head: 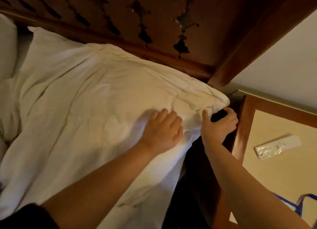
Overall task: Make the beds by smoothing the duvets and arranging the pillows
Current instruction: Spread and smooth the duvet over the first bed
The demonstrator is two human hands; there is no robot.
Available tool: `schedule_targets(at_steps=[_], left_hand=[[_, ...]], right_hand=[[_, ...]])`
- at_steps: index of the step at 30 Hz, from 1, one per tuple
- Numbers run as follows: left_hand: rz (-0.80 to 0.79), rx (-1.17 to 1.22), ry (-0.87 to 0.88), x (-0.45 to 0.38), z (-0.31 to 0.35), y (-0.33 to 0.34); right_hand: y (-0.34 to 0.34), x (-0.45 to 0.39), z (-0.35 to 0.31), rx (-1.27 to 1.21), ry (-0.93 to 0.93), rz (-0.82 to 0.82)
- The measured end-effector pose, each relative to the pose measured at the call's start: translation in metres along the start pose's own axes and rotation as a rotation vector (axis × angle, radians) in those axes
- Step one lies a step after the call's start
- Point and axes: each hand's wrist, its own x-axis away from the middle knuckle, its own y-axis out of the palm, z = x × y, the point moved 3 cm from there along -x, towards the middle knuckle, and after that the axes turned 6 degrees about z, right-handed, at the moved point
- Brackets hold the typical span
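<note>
The left hand [163, 131] presses flat on the white duvet [89, 98]; at its 3 o'clock, the right hand [218, 124] pinches the duvet's corner.

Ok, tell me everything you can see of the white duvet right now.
The white duvet is soft, creased cloth spread across the bed, its top corner close to the dark wooden headboard and its side edge hanging over the bed's right side. The left hand lies flat on it near that corner; the right hand grips the edge at the corner. A pillow lies beyond it at left.
</note>
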Motion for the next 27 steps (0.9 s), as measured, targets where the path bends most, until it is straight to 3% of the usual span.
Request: schedule_targets(at_steps=[2,5,9,12,13,19,20,21,23,25,27], left_hand=[[-0.262,0.079,0.050,0.052,0.030,0.033],[-0.618,0.078,-0.199,0.114,0.018,0.066],[-0.666,0.044,-0.222,0.135,0.005,0.079],[-0.571,0.199,-0.304,0.120,0.001,0.078],[-0.575,0.304,-0.405,0.117,-0.004,0.081],[-1.011,1.098,-1.181,0.104,-0.007,0.090],[-1.050,1.216,-1.225,0.101,0.003,0.094],[-1.073,1.289,-1.212,0.099,0.017,0.102],[-1.132,1.208,-1.055,0.094,0.054,0.111],[-1.223,0.931,-0.784,0.095,0.092,0.128],[-1.413,0.726,-0.607,0.101,0.124,0.139]], right_hand=[[0.002,0.018,0.005,0.067,-0.206,-0.113],[0.019,0.034,0.013,0.298,-0.388,-0.349],[0.046,0.048,0.020,0.474,-0.307,-0.617],[0.058,0.050,0.019,0.477,-0.261,-0.653],[0.062,0.048,0.020,0.459,-0.252,-0.663],[0.061,0.030,0.026,0.292,-0.277,-0.703],[0.061,0.021,0.027,0.265,-0.249,-0.716],[0.061,0.012,0.028,0.235,-0.218,-0.721],[0.060,-0.004,0.027,0.255,-0.215,-0.688],[0.063,-0.011,0.028,0.396,-0.213,-0.661],[0.065,-0.008,0.026,0.519,-0.158,-0.615]])
